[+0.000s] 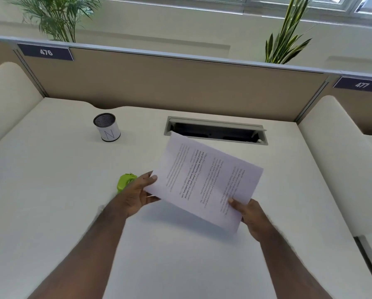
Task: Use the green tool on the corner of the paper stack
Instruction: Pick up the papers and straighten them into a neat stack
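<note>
A stack of printed white paper is held tilted above the desk, text running sideways. My left hand pinches its near-left corner between thumb and fingers. My right hand grips the near-right edge, thumb on top of the sheet. The green tool, a small lime-green stapler-like device, lies on the desk just left of and behind my left hand, which partly hides it. Neither hand touches it.
The white desk has a mesh-topped white cylinder cup at the back left and an open cable tray slot at the back centre, just behind the paper. Beige partition panels wall the back and both sides.
</note>
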The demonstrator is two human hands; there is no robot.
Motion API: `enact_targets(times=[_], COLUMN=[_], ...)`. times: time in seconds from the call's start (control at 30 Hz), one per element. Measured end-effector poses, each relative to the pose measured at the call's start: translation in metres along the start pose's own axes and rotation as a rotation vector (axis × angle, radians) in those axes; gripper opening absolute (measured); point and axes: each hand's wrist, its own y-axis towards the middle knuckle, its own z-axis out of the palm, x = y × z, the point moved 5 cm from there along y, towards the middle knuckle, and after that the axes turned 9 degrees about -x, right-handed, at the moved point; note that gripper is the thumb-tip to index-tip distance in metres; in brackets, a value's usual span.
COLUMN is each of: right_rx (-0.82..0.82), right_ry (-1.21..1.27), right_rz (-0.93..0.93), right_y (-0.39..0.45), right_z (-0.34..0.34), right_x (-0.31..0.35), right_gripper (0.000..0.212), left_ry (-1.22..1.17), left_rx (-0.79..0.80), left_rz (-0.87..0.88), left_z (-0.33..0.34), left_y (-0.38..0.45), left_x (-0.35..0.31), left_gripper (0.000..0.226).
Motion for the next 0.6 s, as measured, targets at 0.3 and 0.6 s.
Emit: enact_targets(times=[0.3,0.6], right_rx=[0.023,-0.057], right_ry=[-0.189,-0.256], right_rz=[-0.224,-0.242], right_y=[0.008,0.01], right_z=[0.008,0.007], right_x=[0.025,0.006], right_gripper=[0.023,0.023], left_ry=[0.441,0.727], left_rx=[-0.131,-0.281], left_rz=[0.328,0.483], left_z=[-0.003,-0.009], left_y=[0.006,0.008], left_x=[-0.033,-0.01], left_gripper=[0.023,0.024])
